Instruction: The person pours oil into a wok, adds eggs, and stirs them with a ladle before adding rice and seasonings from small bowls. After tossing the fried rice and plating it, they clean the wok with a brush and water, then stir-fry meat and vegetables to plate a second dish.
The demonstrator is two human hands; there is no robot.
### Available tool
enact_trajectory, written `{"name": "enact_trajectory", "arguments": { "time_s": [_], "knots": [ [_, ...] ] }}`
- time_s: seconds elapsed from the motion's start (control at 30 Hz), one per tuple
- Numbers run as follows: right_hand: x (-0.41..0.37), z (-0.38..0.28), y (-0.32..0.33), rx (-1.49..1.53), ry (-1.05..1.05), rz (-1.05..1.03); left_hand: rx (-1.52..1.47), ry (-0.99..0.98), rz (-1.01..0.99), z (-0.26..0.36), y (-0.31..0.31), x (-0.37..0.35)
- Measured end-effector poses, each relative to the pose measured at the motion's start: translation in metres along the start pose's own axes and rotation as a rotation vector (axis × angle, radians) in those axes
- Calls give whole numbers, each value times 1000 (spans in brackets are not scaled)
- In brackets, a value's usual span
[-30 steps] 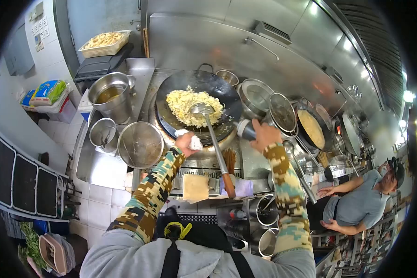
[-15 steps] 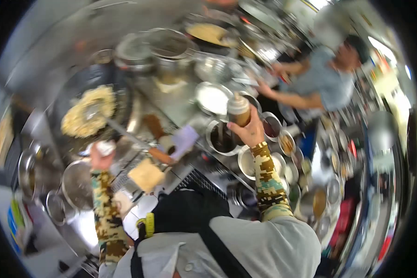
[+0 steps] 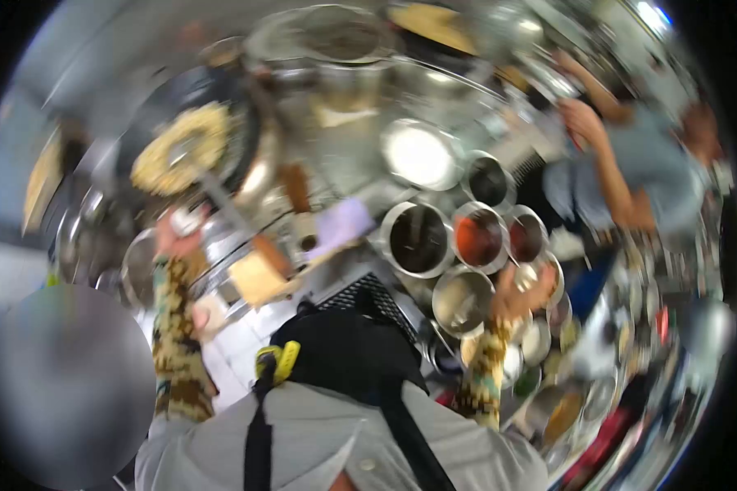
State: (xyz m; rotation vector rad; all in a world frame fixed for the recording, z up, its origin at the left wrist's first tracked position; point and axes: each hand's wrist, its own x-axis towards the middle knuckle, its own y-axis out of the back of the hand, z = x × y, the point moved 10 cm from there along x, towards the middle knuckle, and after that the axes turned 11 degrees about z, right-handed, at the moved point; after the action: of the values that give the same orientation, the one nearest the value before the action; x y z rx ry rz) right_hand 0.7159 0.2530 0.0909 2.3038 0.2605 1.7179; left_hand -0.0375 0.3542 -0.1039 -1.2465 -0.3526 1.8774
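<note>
My left hand (image 3: 177, 237) is closed around a bunched white cloth (image 3: 190, 219) at the near rim of a black wok (image 3: 241, 135). Pale yellow food, looking like egg or noodles (image 3: 160, 168), lies in the wok with the head of a ladle (image 3: 221, 196) in it. The ladle's wooden handle (image 3: 272, 255) points toward me. My right hand (image 3: 519, 295), blurred, is over the small seasoning containers with its fingers apart; I see nothing held in it. Close by are a pot of dark sauce (image 3: 418, 239), a pot of red sauce (image 3: 478, 236) and a pot of pale contents (image 3: 463, 303).
A purple cloth (image 3: 341, 226) and a yellowish folded cloth (image 3: 258, 277) lie near the counter edge. A shiny round pan (image 3: 420, 155) sits behind the sauce pots. At the right a co-worker's arm (image 3: 602, 147) reaches over the far counter. A blurred round grey shape (image 3: 70, 385) fills the lower left.
My right hand has moved down and toward me, and the squeeze bottle it held is no longer visible in it. The left hand stays at the wok with the cloth. The view has turned.
</note>
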Motion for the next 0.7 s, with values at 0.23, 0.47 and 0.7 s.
{"name": "enact_trajectory", "arguments": {
  "time_s": [0.23, 0.47, 0.7],
  "knots": [
    [-57, -413, -45, 1124, 357, -1088, -87, 54, 166, -23, -28, -23],
    [-132, -510, -116, 1070, 463, -1259, -106, -57, 149, -27, -30, -10],
    [-147, -597, -130, 899, 578, -1422, -124, -199, 251, -18, -33, -28]
  ]
}}
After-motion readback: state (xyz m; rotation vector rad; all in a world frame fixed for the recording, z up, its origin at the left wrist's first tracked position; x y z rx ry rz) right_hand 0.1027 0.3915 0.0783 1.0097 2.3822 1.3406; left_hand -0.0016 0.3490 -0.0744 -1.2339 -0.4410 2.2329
